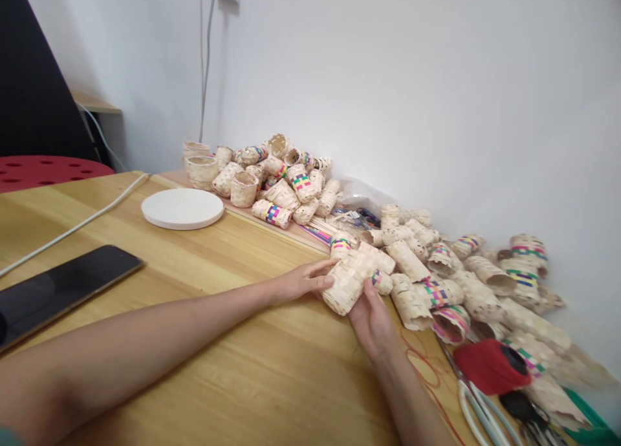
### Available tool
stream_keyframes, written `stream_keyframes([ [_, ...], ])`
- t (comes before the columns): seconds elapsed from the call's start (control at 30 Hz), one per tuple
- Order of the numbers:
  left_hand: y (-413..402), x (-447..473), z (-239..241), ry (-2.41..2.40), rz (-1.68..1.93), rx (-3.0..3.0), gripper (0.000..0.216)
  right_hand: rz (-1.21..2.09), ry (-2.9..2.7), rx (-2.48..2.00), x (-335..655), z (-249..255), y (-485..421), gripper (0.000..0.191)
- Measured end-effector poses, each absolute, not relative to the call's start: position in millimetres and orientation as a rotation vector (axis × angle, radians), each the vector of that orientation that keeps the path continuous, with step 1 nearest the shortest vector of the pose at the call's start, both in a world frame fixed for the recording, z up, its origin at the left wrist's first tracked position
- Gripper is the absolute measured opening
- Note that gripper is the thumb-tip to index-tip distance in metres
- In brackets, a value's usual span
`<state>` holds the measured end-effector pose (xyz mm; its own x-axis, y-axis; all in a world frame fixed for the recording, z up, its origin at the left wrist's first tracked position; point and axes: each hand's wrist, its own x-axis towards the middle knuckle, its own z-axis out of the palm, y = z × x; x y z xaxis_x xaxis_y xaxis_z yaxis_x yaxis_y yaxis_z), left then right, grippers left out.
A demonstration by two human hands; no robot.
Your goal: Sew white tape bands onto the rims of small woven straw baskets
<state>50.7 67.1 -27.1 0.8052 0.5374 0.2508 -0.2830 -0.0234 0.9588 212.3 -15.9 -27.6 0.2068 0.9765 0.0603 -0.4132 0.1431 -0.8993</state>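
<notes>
Both my hands reach to the far side of a wooden table [233, 342]. My left hand [303, 280] has its fingers stretched along the side of a small woven straw basket [345, 284], touching it. My right hand [371, 317] cups the same basket from below and the right, fingers curled round it. The basket lies on its side at the edge of a pile of similar woven baskets [466, 284], some with coloured bands.
A second heap of woven baskets [272, 178] sits at the back by the white wall. A white round disc [183, 208], a dark phone [58, 291] and a white cable [77, 225] lie left. A red spool [490, 365], red thread and scissors [485, 414] lie right.
</notes>
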Motion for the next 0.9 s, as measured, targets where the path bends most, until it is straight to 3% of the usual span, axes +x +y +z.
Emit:
stream_keyframes([
  [0.3, 68.2, 54.4, -32.1, 0.199, 0.570, 1.455, 0.087, 1.131, -0.840, -0.934, 215.6, -32.6, -16.5, 0.053],
  [0.47, 70.4, 55.9, -36.3, 0.262, 0.702, 1.567, 0.086, 1.080, -0.856, -0.984, 214.4, -30.8, -15.6, 0.058],
  [0.7, 64.4, 53.1, -30.5, 0.643, 1.121, 2.076, 0.072, 1.009, -0.919, -1.052, 204.4, -29.8, -17.5, 0.062],
  [0.9, 51.4, 50.4, -23.7, 0.479, 1.212, 2.370, 0.054, 0.986, -0.953, -0.980, 209.8, -35.7, -15.8, 0.069],
])
